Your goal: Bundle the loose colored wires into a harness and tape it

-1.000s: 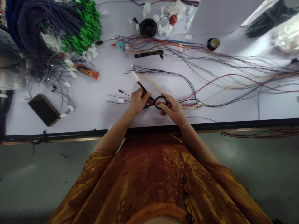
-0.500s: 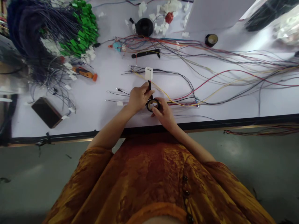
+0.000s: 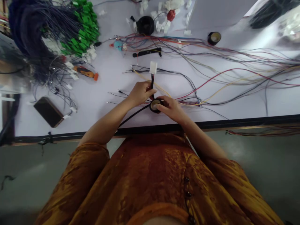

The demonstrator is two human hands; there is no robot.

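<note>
White table (image 3: 89,115), wires (image 3: 171,37) strewn. Change: black strand (image 3: 134,115) now runs from tape roll (image 3: 152,108) toward front edge; length looks free of fingers. Left hand (image 3: 140,92) pinches one cable (image 3: 152,82) below one white connector (image 3: 153,67); right hand (image 3: 172,107) clamped on roll. One more roll (image 3: 211,38) back right.

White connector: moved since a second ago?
Yes. The white connector moved right against the black tool: from opposite its left end to opposite its right half.
</note>
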